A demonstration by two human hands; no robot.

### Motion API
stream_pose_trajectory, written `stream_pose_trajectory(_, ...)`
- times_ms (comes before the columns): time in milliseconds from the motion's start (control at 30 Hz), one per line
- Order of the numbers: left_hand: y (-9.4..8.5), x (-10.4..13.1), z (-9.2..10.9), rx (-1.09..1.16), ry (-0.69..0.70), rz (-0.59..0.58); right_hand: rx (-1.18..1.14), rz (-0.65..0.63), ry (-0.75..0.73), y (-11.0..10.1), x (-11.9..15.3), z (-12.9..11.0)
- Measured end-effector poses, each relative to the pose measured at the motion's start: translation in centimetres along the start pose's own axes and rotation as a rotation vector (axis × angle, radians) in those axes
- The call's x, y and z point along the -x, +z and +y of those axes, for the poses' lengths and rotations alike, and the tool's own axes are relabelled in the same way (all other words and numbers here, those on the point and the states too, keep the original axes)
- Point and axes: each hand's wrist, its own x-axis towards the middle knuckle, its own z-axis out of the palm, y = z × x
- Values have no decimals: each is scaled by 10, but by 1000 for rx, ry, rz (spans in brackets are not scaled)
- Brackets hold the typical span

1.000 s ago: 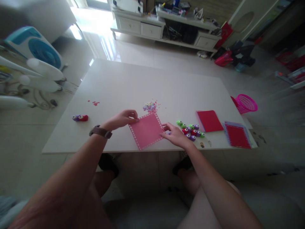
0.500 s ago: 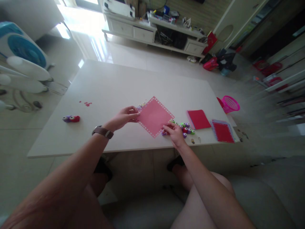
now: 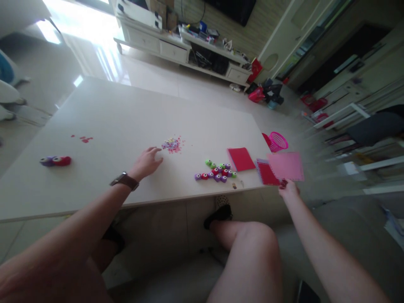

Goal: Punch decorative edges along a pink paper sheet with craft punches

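My right hand (image 3: 288, 188) grips a lower corner of a pink sheet of paper (image 3: 286, 166) with a punched border, holding it over the table's right end. Partly beneath that sheet lies a stack of punched red paper (image 3: 267, 173). My left hand (image 3: 147, 163) hovers over or rests on the white table (image 3: 126, 113), fingers apart and nothing in them. Just beyond its fingertips is a pile of small coloured paper cut-outs (image 3: 172, 144). Between the hands sit several small craft punches (image 3: 217, 171) in purple, red and green, with eye-like tops.
A stack of red paper (image 3: 241, 159) lies left of the punched stack. Two punches (image 3: 55, 161) and a few pink cut-outs (image 3: 85, 139) are at the table's left. A pink basket (image 3: 277, 142) stands past the right edge. A white TV cabinet (image 3: 173, 50) is across the floor.
The pink sheet went from between both hands over the table's middle to the right end, in my right hand. My left hand let go, uncovering the cut-outs and punches. The view shifted right.
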Motion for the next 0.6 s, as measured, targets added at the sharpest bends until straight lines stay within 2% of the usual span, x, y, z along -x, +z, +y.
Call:
stream_pose_trajectory(67,4,2,-3,-113,-12,7,14,77,33,-15,-20,9)
stream_pose_trajectory(167,14,5,-9,-182,-55,-65,21,147,63,-24,-43,29)
stream_pose_trajectory(333,25,4,-18,-231,-63,-112,20,168,89,-21,-68,55)
stream_pose_trajectory(600,24,2,-17,-256,-88,-140,74,123,74,-15,-88,75)
